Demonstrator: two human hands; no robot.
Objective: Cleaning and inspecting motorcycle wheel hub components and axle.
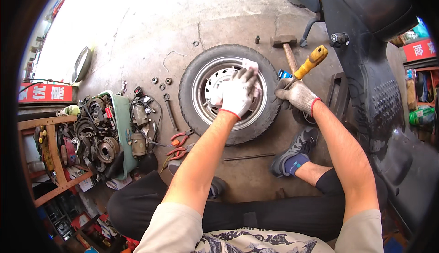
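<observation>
A scooter-sized wheel with a black tyre [191, 115] and silver rim [200, 82] lies flat on the floor before me. My left hand [238, 92], in a white work glove, presses a crumpled white cloth [250, 64] against the rim, covering much of the hub. My right hand [297, 94], gloved too, is closed beside the tyre's right edge. A yellow-handled tool [312, 62] slants up and right from that fist; the glove hides its lower part. Just above the fist sits a small blue item [284, 74].
A hammer [284, 41] lies beyond my right hand, beside the dark scooter [379, 88]. Left of the tyre are a wrench [170, 112], nuts [168, 81], red-handled pliers [178, 148] and a green bin [122, 136] of parts. A thin rod [249, 157] lies nearer me.
</observation>
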